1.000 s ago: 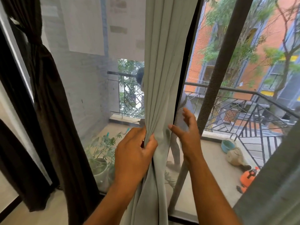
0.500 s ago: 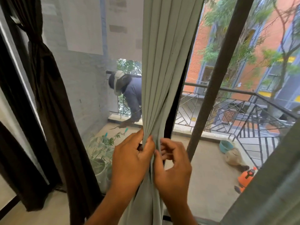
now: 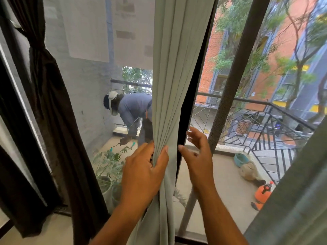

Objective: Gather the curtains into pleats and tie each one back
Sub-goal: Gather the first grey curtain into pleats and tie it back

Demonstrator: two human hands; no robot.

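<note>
Pale curtain (image 3: pixel 169 85) hangs at window's middle, pleats pinched between left hand (image 3: pixel 143 174) thumb and fingers | right hand (image 3: pixel 200 156) just beside, apart, fingers spread, forearm raised

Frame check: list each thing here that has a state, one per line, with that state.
Grey curtain: gathered into pleats, not yet tied.
Dark curtain: bunched and tied back near the top.
Left hand: grips the grey curtain's pleats, thumb in front.
Right hand: open, fingers spread, beside the grey curtain, holds nothing.
Second grey curtain: hangs loose at the right edge.
</note>
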